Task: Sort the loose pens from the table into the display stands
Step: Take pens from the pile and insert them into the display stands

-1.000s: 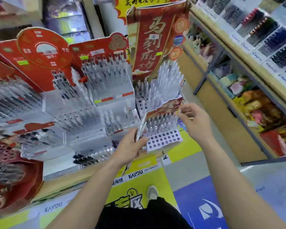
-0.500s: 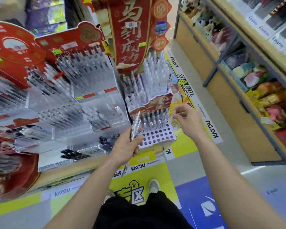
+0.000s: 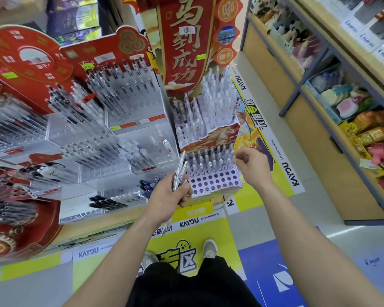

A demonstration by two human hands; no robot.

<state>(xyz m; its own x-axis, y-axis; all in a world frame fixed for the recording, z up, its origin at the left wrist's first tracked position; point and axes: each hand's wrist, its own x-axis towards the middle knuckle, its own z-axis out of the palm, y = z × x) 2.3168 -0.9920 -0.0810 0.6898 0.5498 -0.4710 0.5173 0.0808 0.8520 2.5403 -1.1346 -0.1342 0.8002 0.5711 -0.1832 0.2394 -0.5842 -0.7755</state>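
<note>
While your left hand (image 3: 169,193) grips a small bundle of clear pens (image 3: 179,171), their ends pointing up toward twelve o'clock, the sorting looks roughly midway.

In the head view, the white perforated stand (image 3: 217,181) sits at two o'clock from that hand. Its back tiers, up at twelve o'clock, are packed with clear pens. On the front tier the far rows hold standing pens (image 3: 208,160), while the rows of holes nearest you, at six o'clock of them, are bare.

Your right hand (image 3: 251,165) is at three o'clock of those standing pens, with its fingertips drawn together by the rightmost one. I cannot tell whether it pinches that pen or only touches it.

By my reading, what is left is to seat the bundle you hold into the bare holes. At nine o'clock from your left hand, dark pens (image 3: 106,201) and blue pens (image 3: 149,185) lie flat at the foot of the clear acrylic stands (image 3: 133,116). Whether they are loose on the table or in a low tray is unclear, and they may need sorting too.
</note>
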